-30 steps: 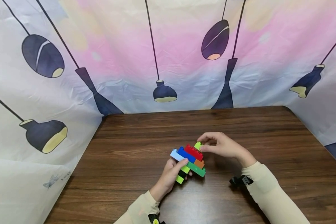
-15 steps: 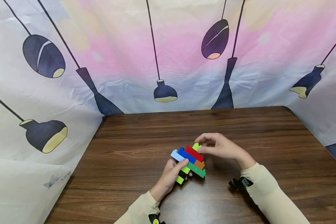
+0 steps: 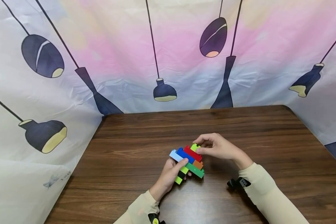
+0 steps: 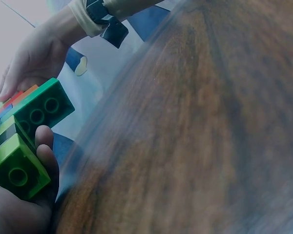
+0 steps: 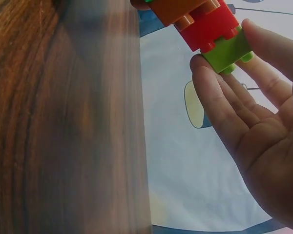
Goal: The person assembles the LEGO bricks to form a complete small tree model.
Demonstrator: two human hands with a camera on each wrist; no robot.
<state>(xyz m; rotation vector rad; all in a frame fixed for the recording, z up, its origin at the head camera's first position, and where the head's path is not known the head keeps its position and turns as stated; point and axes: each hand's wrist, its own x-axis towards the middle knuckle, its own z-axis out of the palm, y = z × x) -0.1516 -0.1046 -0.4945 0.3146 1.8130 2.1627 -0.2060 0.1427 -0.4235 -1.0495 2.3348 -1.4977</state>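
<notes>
My left hand (image 3: 168, 175) grips a structure of joined toy building bricks above the table, its thumb lying across the front. The tilted structure has a stem of lime bricks (image 4: 20, 168) with a black brick (image 3: 181, 175) between them. Above the stem come a long green brick (image 3: 195, 170) and a light blue brick (image 3: 175, 155), then a blue brick (image 3: 185, 156) beside an orange brick (image 5: 176, 9), then a red brick (image 3: 192, 153). At the top, my right hand (image 3: 221, 148) pinches a small lime brick (image 5: 228, 51) between thumb and fingers, against the red brick's studs.
A dark wood-grain table (image 3: 134, 137) lies under both hands. Behind it and at the sides hangs a pale cloth (image 3: 123, 90) printed with dark lamps. Black devices, such as the right wrist camera (image 3: 238, 183), sit on both wrists.
My right hand has shifted slightly left and down with the small lime brick, which now sits a little further left along the red brick. My left hand stays nearly still.
</notes>
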